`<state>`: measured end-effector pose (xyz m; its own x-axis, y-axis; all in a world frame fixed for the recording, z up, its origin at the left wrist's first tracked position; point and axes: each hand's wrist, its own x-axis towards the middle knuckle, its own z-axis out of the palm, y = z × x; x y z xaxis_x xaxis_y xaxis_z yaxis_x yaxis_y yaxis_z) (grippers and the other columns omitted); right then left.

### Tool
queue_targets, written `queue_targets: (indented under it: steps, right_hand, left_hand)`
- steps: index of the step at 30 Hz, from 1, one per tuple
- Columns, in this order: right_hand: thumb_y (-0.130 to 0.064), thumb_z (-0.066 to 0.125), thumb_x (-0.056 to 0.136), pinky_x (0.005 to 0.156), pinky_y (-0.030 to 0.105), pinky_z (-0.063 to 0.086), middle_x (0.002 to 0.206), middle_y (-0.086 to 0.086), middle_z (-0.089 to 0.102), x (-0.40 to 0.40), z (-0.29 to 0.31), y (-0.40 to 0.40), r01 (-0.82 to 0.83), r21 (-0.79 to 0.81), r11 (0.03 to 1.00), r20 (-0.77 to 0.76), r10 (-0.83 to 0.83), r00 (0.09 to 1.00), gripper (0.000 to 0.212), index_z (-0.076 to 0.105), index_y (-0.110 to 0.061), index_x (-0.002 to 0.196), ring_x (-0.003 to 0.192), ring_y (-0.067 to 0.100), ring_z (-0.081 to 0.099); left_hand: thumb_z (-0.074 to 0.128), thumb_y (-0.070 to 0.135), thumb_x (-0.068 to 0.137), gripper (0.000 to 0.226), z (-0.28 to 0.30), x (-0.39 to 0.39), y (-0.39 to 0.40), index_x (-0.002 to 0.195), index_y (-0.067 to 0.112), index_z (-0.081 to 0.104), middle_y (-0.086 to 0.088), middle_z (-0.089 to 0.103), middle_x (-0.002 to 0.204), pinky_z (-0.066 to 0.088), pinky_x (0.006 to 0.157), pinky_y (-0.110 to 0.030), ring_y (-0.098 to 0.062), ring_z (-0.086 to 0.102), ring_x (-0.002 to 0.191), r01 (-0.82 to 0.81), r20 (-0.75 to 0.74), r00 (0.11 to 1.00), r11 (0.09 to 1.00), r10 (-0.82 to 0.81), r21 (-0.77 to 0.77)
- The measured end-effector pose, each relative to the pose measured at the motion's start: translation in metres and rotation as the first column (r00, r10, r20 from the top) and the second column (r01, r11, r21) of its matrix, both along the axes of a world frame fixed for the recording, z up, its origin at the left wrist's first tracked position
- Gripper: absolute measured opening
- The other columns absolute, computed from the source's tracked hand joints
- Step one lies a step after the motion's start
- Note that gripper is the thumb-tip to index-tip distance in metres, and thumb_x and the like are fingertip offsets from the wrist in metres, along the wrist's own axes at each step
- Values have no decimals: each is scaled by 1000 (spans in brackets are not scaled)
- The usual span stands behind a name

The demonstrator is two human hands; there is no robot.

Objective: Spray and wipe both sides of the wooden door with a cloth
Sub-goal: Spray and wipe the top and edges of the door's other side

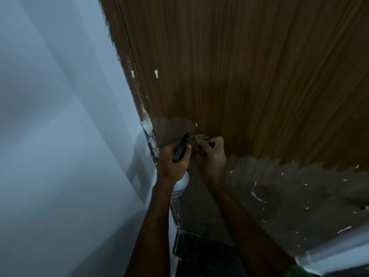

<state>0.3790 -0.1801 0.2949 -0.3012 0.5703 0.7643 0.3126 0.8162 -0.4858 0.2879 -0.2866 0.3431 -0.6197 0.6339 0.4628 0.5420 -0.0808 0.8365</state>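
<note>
Against the pale wall (60, 136) stands the wooden door (239, 66), filling the upper right, its lower part a duller grey-brown flecked with white paint marks (258, 197). Low on the door, near its left edge, both hands meet. Left hand (172, 162) has its fingers wrapped round a spray bottle (182, 183), black nozzle pointing up at the wood. Right hand (211, 150) has its fingers curled tight on a bunched cloth (196, 142), held against the door.
</note>
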Motion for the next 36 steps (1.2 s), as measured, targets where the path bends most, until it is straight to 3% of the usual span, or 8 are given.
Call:
queue_targets:
  steps: [4,7,12,18,21,24,32,36]
  right_hand:
    - [-4,73,86,73,20,52,115,9,47,-25,66,10,77,101,992,-260,-49,965,39,68,-12,125,96,11,50]
    - [-17,68,95,70,26,54,114,11,50,-32,48,7,32,152,988,-34,-27,999,35,64,-16,129,90,20,56]
    - [-37,63,101,79,42,57,108,-15,51,-20,-28,-13,-58,-171,984,169,88,982,17,60,-23,110,91,2,54]
    - [-5,74,88,72,22,52,116,9,45,-48,61,-1,67,145,987,-156,-44,987,44,61,-14,129,91,19,54]
    - [-15,67,95,69,28,54,116,13,50,-49,35,-8,-9,150,989,44,2,999,35,62,-14,129,91,22,55]
    - [-16,61,97,83,49,55,123,16,54,-42,-12,-21,-55,-182,982,297,108,949,32,67,-18,129,102,34,58]
    - [-14,72,92,72,20,51,116,16,53,-78,75,-11,40,136,990,-99,-26,995,38,64,-11,128,92,18,55]
    - [-20,73,94,61,30,55,112,13,53,-78,24,-21,-109,114,987,129,94,987,34,56,-18,123,90,21,55]
  left_hand:
    - [67,8,100,38,4,-6,-5,74,34,58,6,54,55,35,50,-14,-15,51,48,7,-17,1000,999,-6,45]
    - [67,11,101,35,1,-9,-7,75,33,59,5,58,60,37,49,-19,-16,53,51,1,-5,1000,999,-1,41]
    - [67,28,96,34,-4,-20,-6,75,2,67,-16,61,61,46,53,-43,-26,58,54,-48,55,997,998,46,37]
    - [67,7,100,32,-4,-26,-12,75,26,61,3,53,57,36,51,-13,-15,53,50,-33,14,999,998,32,56]
    - [67,14,101,28,-11,-29,-15,76,27,61,7,52,57,36,53,-12,-11,52,50,-43,-7,999,999,43,32]
    - [66,28,98,22,-12,-36,-18,79,17,66,7,56,58,38,53,-12,-14,56,52,-65,-59,996,997,67,34]
    - [66,19,98,14,-16,-41,-27,84,18,65,16,53,59,35,51,-7,-6,53,49,-92,-47,994,994,95,65]
    - [63,33,99,28,-15,-48,-24,84,11,70,5,62,62,46,52,-23,-13,58,53,-136,-44,989,982,142,128]
